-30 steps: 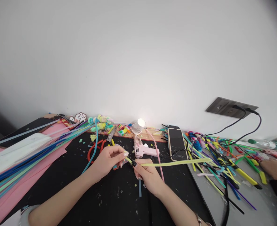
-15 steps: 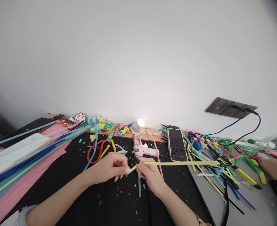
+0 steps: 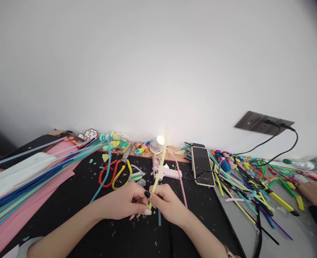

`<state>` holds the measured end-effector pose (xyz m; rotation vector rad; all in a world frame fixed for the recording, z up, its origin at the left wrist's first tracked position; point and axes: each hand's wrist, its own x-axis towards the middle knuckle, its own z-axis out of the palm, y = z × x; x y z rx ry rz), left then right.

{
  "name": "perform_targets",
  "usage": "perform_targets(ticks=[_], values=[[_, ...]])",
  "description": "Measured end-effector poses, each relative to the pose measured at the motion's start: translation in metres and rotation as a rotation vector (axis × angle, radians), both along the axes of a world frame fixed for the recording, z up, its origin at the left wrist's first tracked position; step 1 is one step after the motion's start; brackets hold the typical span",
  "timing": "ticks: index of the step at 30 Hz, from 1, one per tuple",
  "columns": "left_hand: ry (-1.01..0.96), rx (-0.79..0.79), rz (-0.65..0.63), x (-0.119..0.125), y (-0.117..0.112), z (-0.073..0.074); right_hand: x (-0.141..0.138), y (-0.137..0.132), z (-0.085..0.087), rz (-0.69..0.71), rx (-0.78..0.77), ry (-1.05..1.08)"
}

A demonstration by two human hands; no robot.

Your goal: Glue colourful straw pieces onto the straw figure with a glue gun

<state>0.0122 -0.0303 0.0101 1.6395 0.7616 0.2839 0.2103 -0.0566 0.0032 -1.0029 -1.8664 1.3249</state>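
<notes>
Between my two hands a pale yellow pipe cleaner (image 3: 160,166) stands up at a slight tilt, its upper end blurred against the wall. My right hand (image 3: 167,204) pinches it near the bottom with thumb and fingers. Touching it from the other side, my left hand (image 3: 131,202) is closed on the lower end, which is mostly hidden by the fingertips. Just beyond the hands lies a pink glue gun (image 3: 168,173). Red and yellow-handled scissors (image 3: 118,172) rest behind my left hand, next to a small striped bundle (image 3: 136,176).
Long pipe cleaners (image 3: 53,171) lie on pink paper at left. A phone (image 3: 203,166) and a white cup (image 3: 157,145) are near the wall. More pipe cleaners and yellow-black pliers (image 3: 278,200) cover the grey board. Another person's hand (image 3: 313,193) is at far right.
The yellow pipe cleaner has swung from pointing right to standing nearly upright. Both hands have come closer together and slightly lower. The striped bundle behind my left hand shows more now.
</notes>
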Motion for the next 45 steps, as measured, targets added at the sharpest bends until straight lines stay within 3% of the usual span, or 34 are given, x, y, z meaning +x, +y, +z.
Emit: perform_targets(ticks=[10, 15, 23, 27, 35, 45], values=[[-0.052, -0.046, 0.015, 0.002, 0.002, -0.002, 0.003, 0.002, 0.001, 0.023, 0.018, -0.103], [-0.044, -0.058, 0.020, 0.003, 0.002, -0.004, 0.002, 0.002, 0.000, -0.018, 0.099, -0.185], [-0.007, -0.019, 0.073, 0.004, 0.002, -0.005, 0.000, 0.003, 0.000, -0.064, 0.095, -0.217], [-0.016, 0.013, 0.145, 0.009, 0.002, -0.005, 0.000, 0.003, -0.002, -0.169, 0.118, -0.198], [-0.194, -0.146, 0.324, 0.015, 0.004, -0.007, -0.001, 0.003, -0.006, -0.496, 0.231, -0.099], [-0.221, -0.118, 0.309, 0.019, -0.001, -0.005, -0.005, -0.002, -0.012, -0.487, 0.246, -0.084]])
